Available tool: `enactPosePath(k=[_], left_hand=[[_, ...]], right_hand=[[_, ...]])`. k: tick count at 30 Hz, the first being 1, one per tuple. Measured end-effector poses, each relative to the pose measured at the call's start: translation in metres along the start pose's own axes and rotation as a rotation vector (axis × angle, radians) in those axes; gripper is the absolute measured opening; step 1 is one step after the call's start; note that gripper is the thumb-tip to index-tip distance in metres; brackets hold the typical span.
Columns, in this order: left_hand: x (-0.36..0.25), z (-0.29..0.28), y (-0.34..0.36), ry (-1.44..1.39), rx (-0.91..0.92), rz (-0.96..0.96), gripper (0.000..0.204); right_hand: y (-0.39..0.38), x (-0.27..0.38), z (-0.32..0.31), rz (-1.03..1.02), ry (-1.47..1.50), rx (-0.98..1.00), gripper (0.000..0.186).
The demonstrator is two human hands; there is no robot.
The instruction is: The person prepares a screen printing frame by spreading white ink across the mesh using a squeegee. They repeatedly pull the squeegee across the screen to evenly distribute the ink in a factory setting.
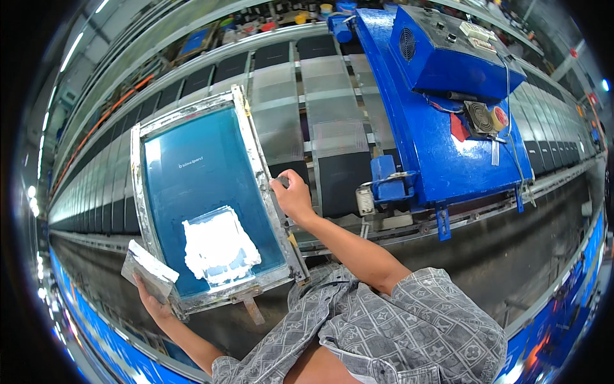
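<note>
A screen-printing screen (204,153) with teal mesh and an ink-smeared metal frame lies tilted over the long printing bench. A patch of white ink (217,240) covers its lower part. My left hand (150,294) is closed on a squeegee (144,272) with white ink along its edge, held at the screen's lower left corner. My right hand (291,195) is closed on the screen's right frame edge, about halfway up.
A row of black pieces (342,189) lies on the bench platens (281,121) behind the screen. A blue machine (419,153) with fans stands at the right, on the bench rail (396,227). Shelves with tubs (297,19) run along the back.
</note>
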State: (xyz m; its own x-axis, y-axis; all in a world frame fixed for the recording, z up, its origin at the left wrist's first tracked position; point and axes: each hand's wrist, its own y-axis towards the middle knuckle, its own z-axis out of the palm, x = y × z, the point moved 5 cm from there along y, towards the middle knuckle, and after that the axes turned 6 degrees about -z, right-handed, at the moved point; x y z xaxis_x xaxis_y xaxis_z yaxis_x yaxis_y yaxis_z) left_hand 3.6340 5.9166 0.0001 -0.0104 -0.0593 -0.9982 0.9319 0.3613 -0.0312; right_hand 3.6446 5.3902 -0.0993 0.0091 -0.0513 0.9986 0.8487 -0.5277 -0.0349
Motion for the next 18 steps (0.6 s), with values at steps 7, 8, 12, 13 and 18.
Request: enactPosePath(k=[7,8,12,13,18], left_hand=[[0.026,-0.018,0.053,-0.268,0.19,-0.194,0.061],[0.021,-0.019,0.055,-0.285,0.182,-0.221,0.061],[0.009,-0.021,-0.012,-0.34,0.24,-0.287,0.059],[0.006,-0.022,-0.019,-0.365,0.246,-0.294,0.058],[0.018,-0.033,-0.08,-0.466,0.209,-0.377,0.055]], right_hand=[[-0.014,-0.008,0.03,-0.031,-0.153,-0.127,0.038],[-0.016,-0.001,0.035,-0.017,-0.162,-0.127,0.035],[-0.046,0.003,0.003,-0.034,-0.188,-0.172,0.034],[-0.047,0.01,-0.001,-0.063,-0.189,-0.182,0.034],[-0.073,0.038,-0.031,-0.118,-0.309,-0.154,0.032]])
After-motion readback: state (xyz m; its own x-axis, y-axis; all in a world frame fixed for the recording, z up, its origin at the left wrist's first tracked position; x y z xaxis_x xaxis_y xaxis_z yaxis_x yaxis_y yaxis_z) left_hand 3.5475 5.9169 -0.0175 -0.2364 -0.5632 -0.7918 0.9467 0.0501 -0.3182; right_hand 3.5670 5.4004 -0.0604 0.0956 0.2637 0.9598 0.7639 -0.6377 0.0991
